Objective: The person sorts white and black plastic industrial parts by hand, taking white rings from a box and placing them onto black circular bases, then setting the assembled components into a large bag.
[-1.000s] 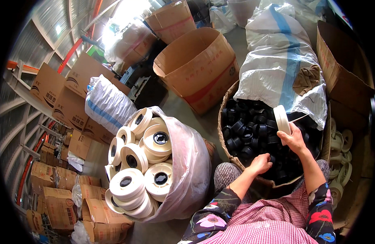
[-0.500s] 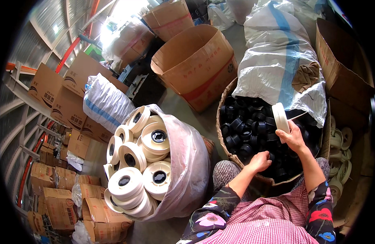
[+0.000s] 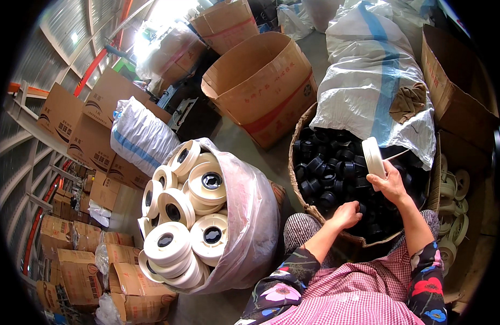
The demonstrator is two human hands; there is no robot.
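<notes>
My right hand (image 3: 390, 183) grips a cream-white round plastic part (image 3: 373, 157), seen nearly edge-on, above a box of black plastic rings (image 3: 328, 176). A thin pale stick (image 3: 396, 155) juts out beside that hand; I cannot tell whether it is held. My left hand (image 3: 347, 215) is low over the near side of the same box, fingers closed and bent down among the black rings. Whatever its fingertips hold is hidden. To the left, a lined container (image 3: 250, 216) is heaped with cream-white round parts (image 3: 166, 241), several with black rings in their centres.
A white woven sack with a blue stripe (image 3: 364, 81) lies over the far side of the ring box, a brown cloth (image 3: 408, 103) on it. At right stands a carton of pale round parts (image 3: 455, 216). A large open carton (image 3: 261, 92) stands ahead; stacked cartons (image 3: 82, 276) line the left.
The white part and my right hand have shifted very slightly to the left. My left hand stays in nearly the same place.
</notes>
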